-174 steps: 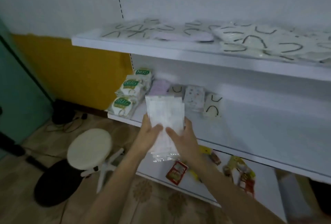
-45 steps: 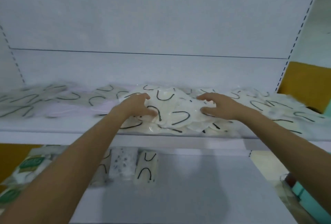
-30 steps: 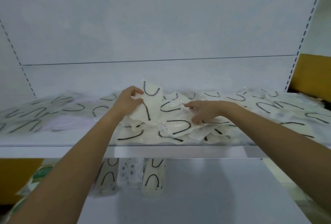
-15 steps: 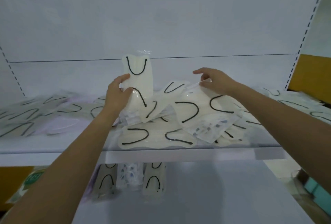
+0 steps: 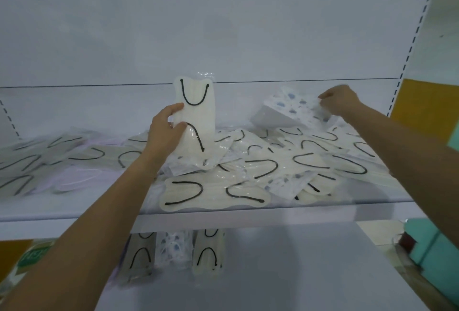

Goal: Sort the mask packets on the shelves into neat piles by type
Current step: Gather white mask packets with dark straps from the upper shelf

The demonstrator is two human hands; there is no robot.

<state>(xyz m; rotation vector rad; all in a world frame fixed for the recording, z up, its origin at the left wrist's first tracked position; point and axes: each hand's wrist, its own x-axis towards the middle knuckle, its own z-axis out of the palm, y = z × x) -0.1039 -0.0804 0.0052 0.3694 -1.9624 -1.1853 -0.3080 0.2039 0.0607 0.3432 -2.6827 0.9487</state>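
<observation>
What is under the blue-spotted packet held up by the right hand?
Below the blue-spotted packet, cream packets with black loops lie heaped on the shelf; anything beneath that heap is covered.

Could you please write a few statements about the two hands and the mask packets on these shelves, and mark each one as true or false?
1. The left hand holds a cream packet upright above the pile. True.
2. The right hand holds nothing. False: it pinches a blue-patterned packet, lifted off the pile.
3. The pile on the upper shelf is mostly cream packets with black loops. True.
4. The lower shelf carries no mask packets. False: packets lie at its back, among them a cream stack.
</observation>
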